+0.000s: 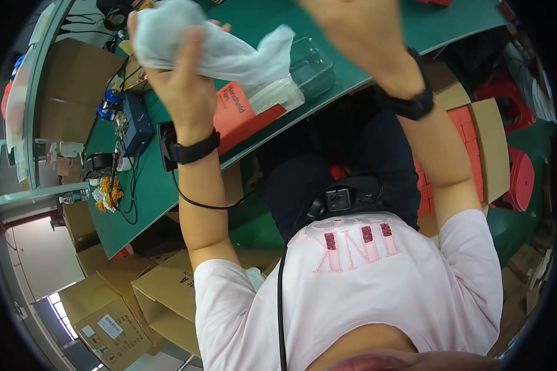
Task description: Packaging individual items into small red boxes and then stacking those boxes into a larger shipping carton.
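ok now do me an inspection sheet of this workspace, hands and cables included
Surface: green tabletop, partly covered.
Job's things: white-wrapped item, contents hidden; red box and clear plastic tray on the table.
Clutter: blue box-shaped unit and orange-and-white bundle toward the left.
Hands: left hand grips the white-wrapped item; right hand blurred, cut off by the upper edge, grip unclear.
Cables: black cable from the left-wrist device; more around the blue unit.
Surroundings: cardboard boxes lower left; red stools at right.
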Demonstrator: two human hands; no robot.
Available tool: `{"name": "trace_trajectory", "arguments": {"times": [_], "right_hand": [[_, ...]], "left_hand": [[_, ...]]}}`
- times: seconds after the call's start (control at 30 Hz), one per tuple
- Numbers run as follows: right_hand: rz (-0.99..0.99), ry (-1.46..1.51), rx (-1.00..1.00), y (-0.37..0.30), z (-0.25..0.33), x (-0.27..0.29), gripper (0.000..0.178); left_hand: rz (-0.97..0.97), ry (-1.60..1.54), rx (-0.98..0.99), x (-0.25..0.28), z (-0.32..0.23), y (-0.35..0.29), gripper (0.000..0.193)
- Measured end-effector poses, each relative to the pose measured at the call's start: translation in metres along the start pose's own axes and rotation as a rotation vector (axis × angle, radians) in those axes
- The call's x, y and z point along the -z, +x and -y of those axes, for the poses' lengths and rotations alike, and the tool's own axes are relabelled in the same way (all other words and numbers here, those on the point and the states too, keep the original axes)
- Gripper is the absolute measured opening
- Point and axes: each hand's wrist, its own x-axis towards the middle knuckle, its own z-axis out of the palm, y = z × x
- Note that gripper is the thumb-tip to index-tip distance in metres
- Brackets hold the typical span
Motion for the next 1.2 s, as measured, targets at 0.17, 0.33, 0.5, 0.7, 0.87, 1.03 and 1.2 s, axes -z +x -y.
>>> {"name": "trace_trajectory", "arguments": {"times": [0.17, 0.33, 0.5, 0.7, 0.87, 1.03, 1.2], "right_hand": [[0.102, 0.196, -0.319, -0.044, 0.027, 0.026, 0.018], [0.323, 0.072, 0.118, -0.068, 0.059, 0.022, 0.022], [0.365, -0.009, -0.201, -0.078, 0.056, -0.005, 0.027], [0.552, 0.213, -0.666, -0.087, 0.035, -0.002, 0.035], [0.527, 0.477, -0.952, -0.097, 0.034, 0.004, 0.035], [0.475, 0.440, -0.895, -0.106, 0.039, 0.020, 0.037], [0.509, 0.555, -1.126, -0.108, 0.046, 0.027, 0.036]], "left_hand": [[-0.193, -0.635, 0.278, 0.033, -0.017, 0.010, 0.059], [-0.313, -0.893, 0.460, 0.042, 0.004, -0.011, 0.049], [-0.471, -0.627, 0.351, 0.021, 0.013, -0.022, 0.050], [-0.539, -0.437, 0.256, -0.030, -0.006, -0.038, 0.051], [-0.195, -0.031, 0.028, -0.027, 0.000, -0.043, 0.027], [-0.311, -0.061, 0.064, -0.002, -0.008, -0.027, 0.020], [-0.373, -0.217, 0.127, 0.025, 0.005, -0.019, 0.030]]}}
